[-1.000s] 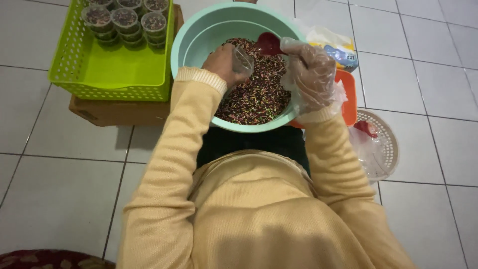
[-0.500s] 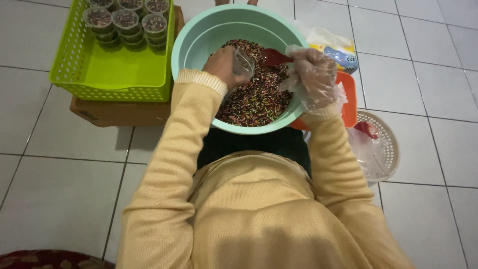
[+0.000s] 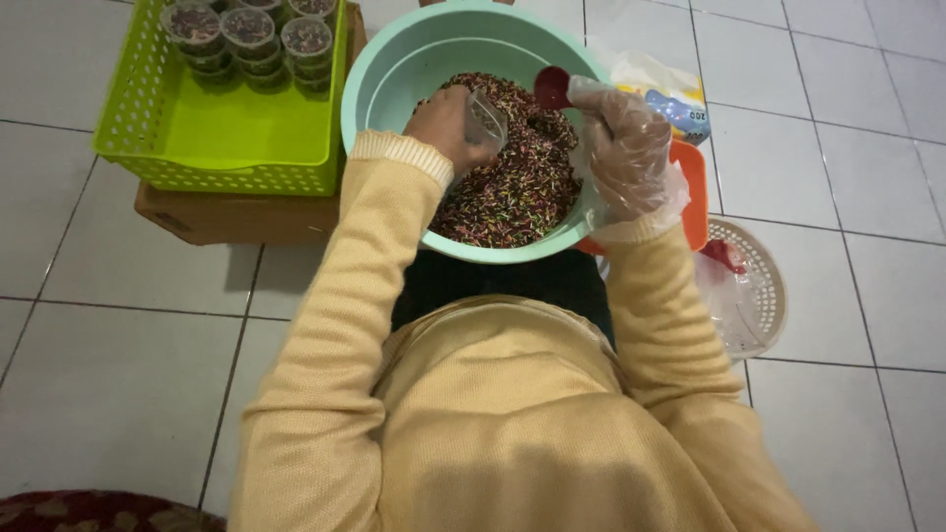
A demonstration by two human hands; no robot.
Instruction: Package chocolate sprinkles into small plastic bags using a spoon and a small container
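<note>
A mint-green bowl (image 3: 394, 69) rests on my lap, filled with dark multicoloured sprinkles (image 3: 517, 192). My left hand (image 3: 443, 123) holds a small clear plastic cup (image 3: 485, 123) tilted over the sprinkles. My right hand (image 3: 626, 148), in a clear plastic glove, grips a red spoon (image 3: 552, 87) whose scoop sits just right of the cup, above the sprinkles. Both yellow sleeves reach into the bowl from below.
A lime-green basket (image 3: 227, 138) on a cardboard box (image 3: 236, 217) stands at the left, with several filled lidded cups (image 3: 246, 34) at its far end. An orange tray (image 3: 693, 187), a plastic packet (image 3: 662, 89) and a white round basket (image 3: 764, 286) lie at the right on white floor tiles.
The red spoon has lifted from the sprinkles toward the cup's mouth. My left hand has tilted the cup slightly toward it.
</note>
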